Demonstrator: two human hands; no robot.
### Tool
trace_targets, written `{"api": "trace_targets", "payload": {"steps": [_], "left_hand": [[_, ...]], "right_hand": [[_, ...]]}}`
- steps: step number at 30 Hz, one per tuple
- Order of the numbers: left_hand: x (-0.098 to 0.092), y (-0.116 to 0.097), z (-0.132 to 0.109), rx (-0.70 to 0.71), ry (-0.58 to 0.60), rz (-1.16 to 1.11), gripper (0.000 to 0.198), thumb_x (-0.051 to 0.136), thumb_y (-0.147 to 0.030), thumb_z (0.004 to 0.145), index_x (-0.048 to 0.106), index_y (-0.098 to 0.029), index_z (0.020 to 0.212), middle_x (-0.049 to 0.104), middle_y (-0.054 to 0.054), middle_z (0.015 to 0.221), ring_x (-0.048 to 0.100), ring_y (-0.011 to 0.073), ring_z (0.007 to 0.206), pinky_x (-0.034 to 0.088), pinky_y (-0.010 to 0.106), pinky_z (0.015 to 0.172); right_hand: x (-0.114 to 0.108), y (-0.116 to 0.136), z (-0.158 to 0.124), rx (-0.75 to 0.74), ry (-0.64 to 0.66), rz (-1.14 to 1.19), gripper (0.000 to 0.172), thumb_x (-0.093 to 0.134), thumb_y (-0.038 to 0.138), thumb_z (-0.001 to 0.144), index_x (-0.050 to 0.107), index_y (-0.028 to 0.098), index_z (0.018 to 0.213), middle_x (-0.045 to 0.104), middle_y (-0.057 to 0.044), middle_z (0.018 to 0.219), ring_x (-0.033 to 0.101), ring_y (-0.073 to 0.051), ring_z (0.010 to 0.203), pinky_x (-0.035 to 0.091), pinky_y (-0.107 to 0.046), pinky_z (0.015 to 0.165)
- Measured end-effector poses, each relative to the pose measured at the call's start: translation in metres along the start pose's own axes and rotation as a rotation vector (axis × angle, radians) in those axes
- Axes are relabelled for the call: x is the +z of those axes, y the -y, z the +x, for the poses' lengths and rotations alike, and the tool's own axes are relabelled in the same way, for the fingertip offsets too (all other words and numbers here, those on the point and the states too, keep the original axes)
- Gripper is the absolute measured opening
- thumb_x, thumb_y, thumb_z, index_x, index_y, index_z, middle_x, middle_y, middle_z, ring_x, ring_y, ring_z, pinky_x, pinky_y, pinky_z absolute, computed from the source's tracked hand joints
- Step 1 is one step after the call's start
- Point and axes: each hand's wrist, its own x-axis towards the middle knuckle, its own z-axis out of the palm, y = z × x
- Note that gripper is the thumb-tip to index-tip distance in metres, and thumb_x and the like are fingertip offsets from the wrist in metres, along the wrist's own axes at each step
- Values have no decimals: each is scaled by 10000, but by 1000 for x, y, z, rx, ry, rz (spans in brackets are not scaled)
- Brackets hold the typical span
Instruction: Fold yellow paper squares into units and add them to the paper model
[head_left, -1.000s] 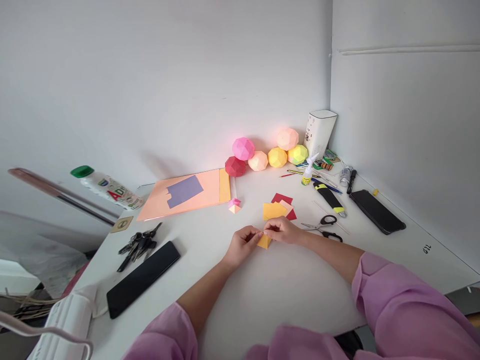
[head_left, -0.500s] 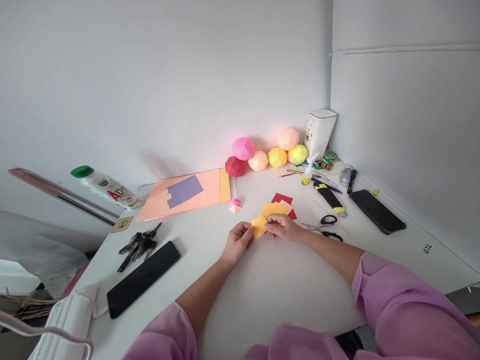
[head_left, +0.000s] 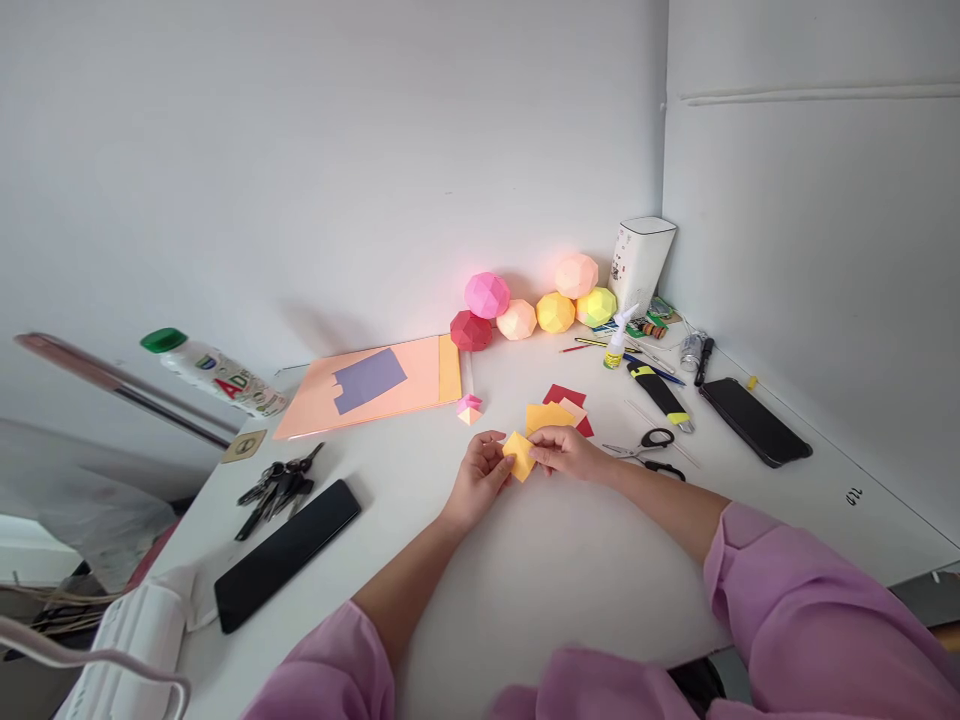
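Observation:
Between my two hands is a small yellow piece of paper (head_left: 519, 455), turned corner-up like a diamond. My left hand (head_left: 480, 475) pinches its left side, with the thumb lying across the front. On the right side, my right hand (head_left: 566, 450) grips the edge between thumb and fingers. Just behind the right hand lie a yellow-orange paper sheet (head_left: 544, 415), dark red paper (head_left: 564, 396) and a pale pink piece (head_left: 576, 408), overlapping on the table. A small pink and peach folded paper piece (head_left: 470, 409) stands behind my left hand.
Scissors (head_left: 649, 455), a cutter knife (head_left: 660, 398), a glue bottle (head_left: 615, 348) and a black case (head_left: 756, 422) lie to the right. Several faceted paper balls (head_left: 516, 320) line the wall. Left are peach sheets (head_left: 311, 395), keys (head_left: 281, 488), a phone (head_left: 289, 555) and a bottle (head_left: 217, 375).
The yellow paper has turned into a more upright diamond. My left thumb has shifted onto its front, and the left fingers have lifted and spread somewhat behind it.

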Motion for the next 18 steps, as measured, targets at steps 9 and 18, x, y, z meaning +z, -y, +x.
{"api": "trace_targets", "payload": {"steps": [9, 18], "left_hand": [[0, 4, -2, 3, 58, 155, 515, 566, -335, 811, 406, -247, 1292, 584, -4, 781, 547, 108, 643, 454, 260, 627], [-1, 6, -3, -32, 24, 133, 483, 590, -355, 793, 492, -205, 1242, 621, 12, 777, 588, 131, 669, 505, 313, 703]], "right_hand": [[1, -9, 1, -6, -23, -51, 308, 577, 374, 810, 590, 147, 1018, 526, 32, 619, 511, -89, 515, 450, -235, 534], [0, -9, 2, -27, -64, 34, 289, 612, 351, 783, 582, 162, 1000, 556, 21, 683, 524, -79, 510, 460, -234, 524]]}}
